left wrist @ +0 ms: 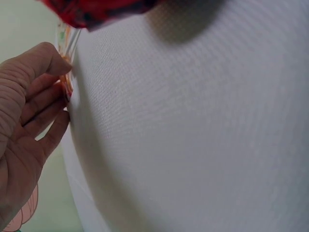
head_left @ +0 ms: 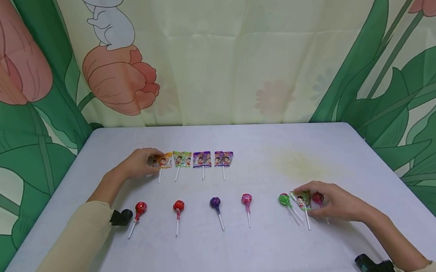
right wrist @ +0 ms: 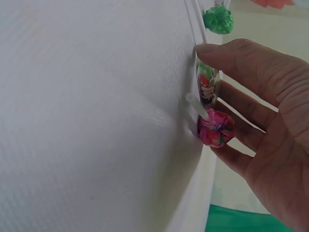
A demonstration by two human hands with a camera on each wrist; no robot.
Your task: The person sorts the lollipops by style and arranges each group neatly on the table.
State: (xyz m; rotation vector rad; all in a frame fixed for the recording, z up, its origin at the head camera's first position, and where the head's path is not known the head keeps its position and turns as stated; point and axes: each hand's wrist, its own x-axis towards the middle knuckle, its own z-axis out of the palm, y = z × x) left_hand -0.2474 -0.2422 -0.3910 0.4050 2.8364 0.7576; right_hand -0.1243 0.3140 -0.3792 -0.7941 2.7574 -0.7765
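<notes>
At the left end of a row of flat-bagged lollipops, my left hand pinches the orange-wrapped flat lollipop. A green-wrapped flat lollipop and two purple ones lie to its right. On the right side of the table, my right hand holds a clear-and-green-wrapped flat lollipop between thumb and fingers. A pink-red ball lollipop sits against those fingers in the right wrist view. Just left of this hand is a green ball lollipop.
Nearer the front of the white table, a spaced row holds two red ball lollipops, a purple one and a pink one. The leftmost red one lies close to the left wrist camera. Behind hangs a tulip-printed curtain.
</notes>
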